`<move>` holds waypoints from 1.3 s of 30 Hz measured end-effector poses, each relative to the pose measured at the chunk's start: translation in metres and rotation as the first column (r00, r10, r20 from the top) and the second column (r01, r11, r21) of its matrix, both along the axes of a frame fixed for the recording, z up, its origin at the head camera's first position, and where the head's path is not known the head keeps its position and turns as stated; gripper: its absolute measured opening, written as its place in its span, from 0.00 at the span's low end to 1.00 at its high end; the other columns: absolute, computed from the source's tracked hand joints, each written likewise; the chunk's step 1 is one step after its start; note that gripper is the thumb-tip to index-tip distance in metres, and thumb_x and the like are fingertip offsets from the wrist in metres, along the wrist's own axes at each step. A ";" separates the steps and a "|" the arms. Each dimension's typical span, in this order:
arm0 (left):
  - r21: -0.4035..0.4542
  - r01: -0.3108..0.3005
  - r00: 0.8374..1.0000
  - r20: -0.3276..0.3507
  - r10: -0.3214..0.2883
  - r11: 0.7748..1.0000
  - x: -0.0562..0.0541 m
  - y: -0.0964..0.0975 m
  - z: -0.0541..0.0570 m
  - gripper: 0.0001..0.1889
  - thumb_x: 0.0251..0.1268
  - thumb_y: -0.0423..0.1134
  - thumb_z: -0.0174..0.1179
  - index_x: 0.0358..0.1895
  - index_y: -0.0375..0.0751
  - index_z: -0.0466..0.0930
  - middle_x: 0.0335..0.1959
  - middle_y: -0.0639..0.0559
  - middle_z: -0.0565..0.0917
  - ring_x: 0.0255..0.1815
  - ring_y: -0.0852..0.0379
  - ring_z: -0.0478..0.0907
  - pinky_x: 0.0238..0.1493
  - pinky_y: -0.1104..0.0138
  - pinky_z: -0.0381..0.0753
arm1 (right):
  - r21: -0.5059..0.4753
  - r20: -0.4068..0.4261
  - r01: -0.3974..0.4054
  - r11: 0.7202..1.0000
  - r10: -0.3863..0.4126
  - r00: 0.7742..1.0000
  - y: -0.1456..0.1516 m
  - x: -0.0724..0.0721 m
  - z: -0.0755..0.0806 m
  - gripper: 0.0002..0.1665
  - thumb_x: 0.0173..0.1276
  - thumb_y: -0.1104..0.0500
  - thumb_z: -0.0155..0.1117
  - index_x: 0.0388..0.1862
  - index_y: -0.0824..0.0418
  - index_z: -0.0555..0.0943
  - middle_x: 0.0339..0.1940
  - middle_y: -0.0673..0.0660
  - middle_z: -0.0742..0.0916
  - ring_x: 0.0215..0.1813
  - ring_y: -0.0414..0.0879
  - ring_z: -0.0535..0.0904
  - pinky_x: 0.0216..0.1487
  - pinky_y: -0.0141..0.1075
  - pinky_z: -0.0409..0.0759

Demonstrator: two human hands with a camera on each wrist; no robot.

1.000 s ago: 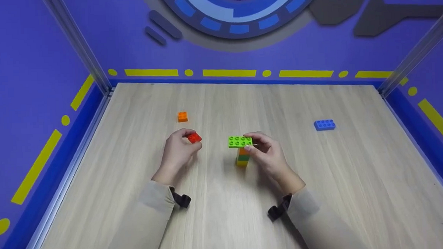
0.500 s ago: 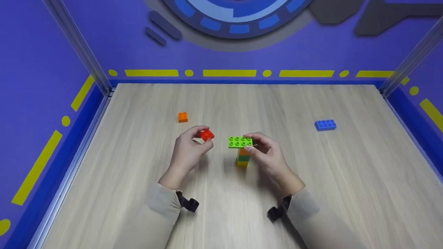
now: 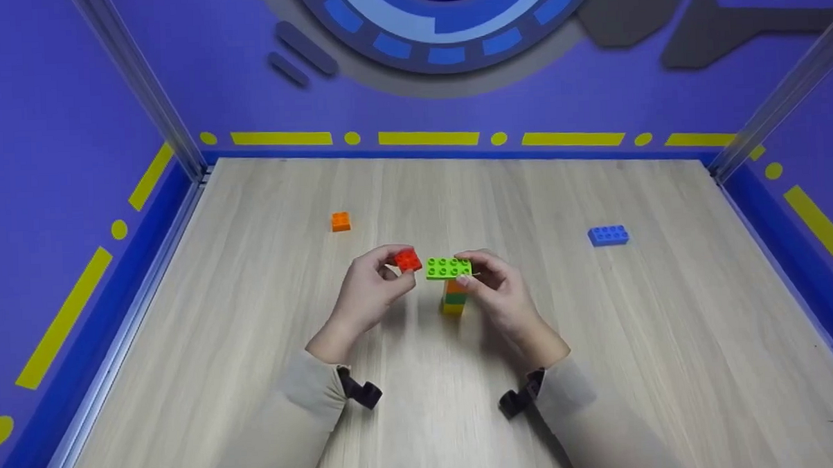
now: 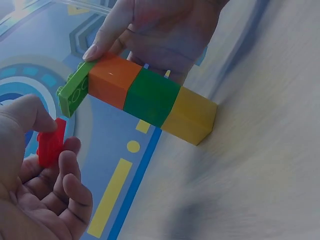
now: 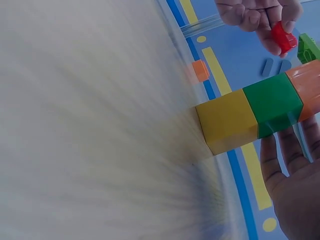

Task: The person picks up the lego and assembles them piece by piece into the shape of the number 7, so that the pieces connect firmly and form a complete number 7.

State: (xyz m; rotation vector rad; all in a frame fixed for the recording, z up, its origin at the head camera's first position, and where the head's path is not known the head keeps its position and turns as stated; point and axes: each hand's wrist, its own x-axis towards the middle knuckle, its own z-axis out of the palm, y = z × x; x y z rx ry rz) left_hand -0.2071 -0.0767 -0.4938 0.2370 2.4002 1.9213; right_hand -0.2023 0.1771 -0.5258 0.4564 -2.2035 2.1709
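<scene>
- Red brick (image 3: 408, 260) sits pinched between thumb and fingertips of the left hand (image 3: 371, 295), held in the air just left of the lime plate (image 3: 449, 267).
- Right hand (image 3: 503, 295) has its grip clamped on the tower's top, fingers at the lime plate and the orange block (image 4: 108, 80) under it.
- Below those come a green block (image 4: 151, 97) and a yellow block (image 4: 189, 115), which stands on the desk (image 3: 642, 337).
- Farther out on the desk lie a small orange brick (image 3: 340, 221) at the left and a blue brick (image 3: 608, 235) at the right.

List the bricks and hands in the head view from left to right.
Orange brick → left hand → red brick → lime green brick → right hand → blue brick.
</scene>
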 end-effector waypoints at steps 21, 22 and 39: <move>0.094 0.224 0.971 0.065 -0.231 0.970 -0.011 0.000 0.003 0.25 0.71 0.32 0.79 0.69 0.38 0.86 0.59 0.43 0.92 0.52 0.58 0.89 0.52 0.73 0.90 | -0.025 0.021 0.014 1.000 -0.013 1.000 0.000 0.001 -0.001 0.21 0.81 0.69 0.68 0.70 0.70 0.84 0.59 0.52 0.89 0.59 0.46 0.88 0.61 0.32 0.88; 0.085 0.225 0.970 0.072 -0.232 0.971 -0.012 0.000 0.004 0.25 0.70 0.32 0.80 0.69 0.39 0.87 0.59 0.43 0.93 0.52 0.58 0.89 0.52 0.73 0.90 | -0.025 0.022 0.012 1.000 -0.012 1.000 0.000 0.001 0.000 0.21 0.82 0.69 0.68 0.70 0.71 0.84 0.59 0.52 0.88 0.59 0.45 0.88 0.61 0.32 0.88; 0.100 0.239 0.947 0.195 -0.255 0.966 -0.025 -0.003 0.002 0.25 0.66 0.32 0.83 0.66 0.36 0.90 0.51 0.43 0.96 0.42 0.58 0.90 0.44 0.71 0.90 | -0.030 0.028 0.009 1.000 -0.008 1.000 0.000 0.002 -0.005 0.21 0.81 0.70 0.68 0.70 0.71 0.84 0.59 0.51 0.88 0.58 0.45 0.87 0.61 0.31 0.88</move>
